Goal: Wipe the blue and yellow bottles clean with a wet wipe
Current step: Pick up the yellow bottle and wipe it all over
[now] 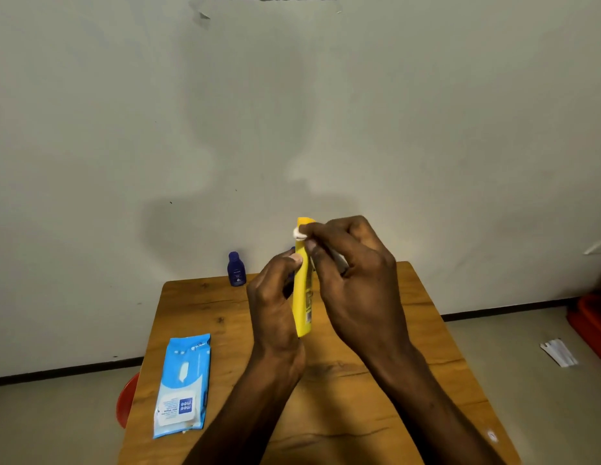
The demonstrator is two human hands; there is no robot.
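Wipe pack lies flat at 8 o'clock on the wooden table, flap shut. Blue bottle stands upright at 11 o'clock near the table's far edge, apart from both hands. Left hand at centre, fingers curled round the yellow bottle, holding it upright above the table. Right hand at 1 o'clock of the bottle, fingertips pinching a small white wad, apparently the wet wipe, against the bottle's top.

Step judged: wiping the yellow bottle, upper part. Next move likely calls for drawing the wipe down the body while the left hand turns it; blue bottle's state unclear.
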